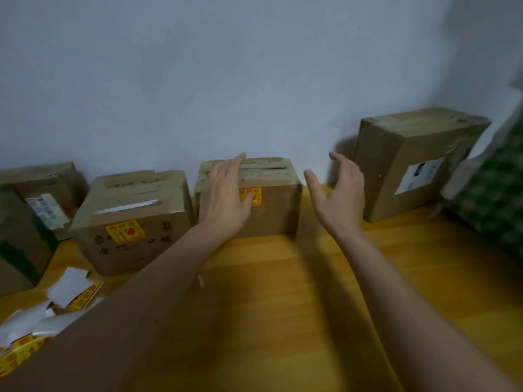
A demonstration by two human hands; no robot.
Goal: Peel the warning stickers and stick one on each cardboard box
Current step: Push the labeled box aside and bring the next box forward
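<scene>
Several cardboard boxes stand along the wall on a yellow wooden floor. The middle box (271,210) carries a yellow and red warning sticker (254,193) on its front. My left hand (226,199) lies flat over that box, fingers straight, thumb touching the sticker. My right hand (336,193) hovers open just right of the box, apart from it. The box to the left (133,222) also bears a warning sticker (125,232). A taller box (410,165) at the right shows only a white label. Loose stickers and white backing paper (68,292) lie at the lower left.
Two more boxes (42,193) stand at the far left, one with green tape. A green checked cloth (492,199) lies at the right edge. A pale wall runs behind the boxes. Bare wooden floor (283,292) spreads in front of them.
</scene>
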